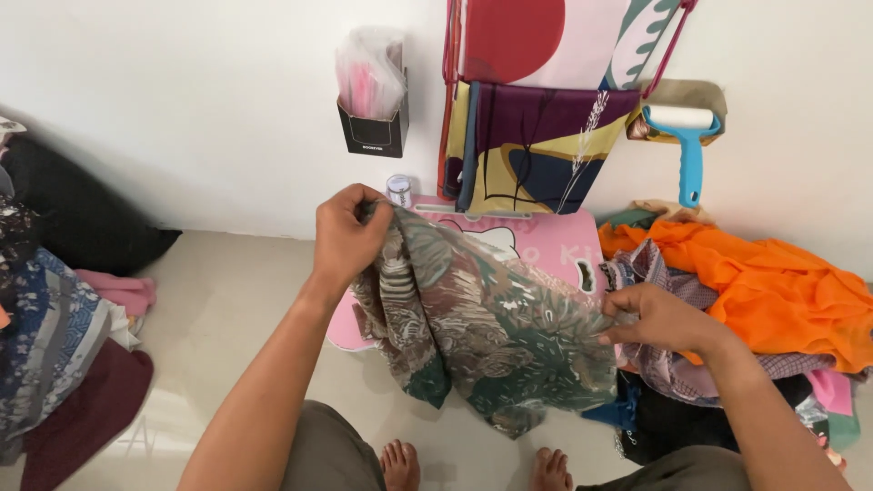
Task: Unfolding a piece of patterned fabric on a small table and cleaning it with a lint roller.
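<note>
Green-and-brown patterned cloth (482,318) hangs stretched between my fingers: left hand (348,238) pinching its upper corner, right hand (657,318) pinching its edge. Beneath lies a pink board (546,244); beyond my right fingers, orange fabric (773,282).

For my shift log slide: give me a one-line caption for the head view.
Left hand and right hand stretch a green-brown patterned cloth over a pink board, orange fabric piled alongside.

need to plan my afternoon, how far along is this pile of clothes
Looks done: folded cloths stacked at the left. In hand: a green patterned cloth, pinched at one corner by the left hand and at its edge by the right hand. Left: the loose heap with the orange fabric.
</note>
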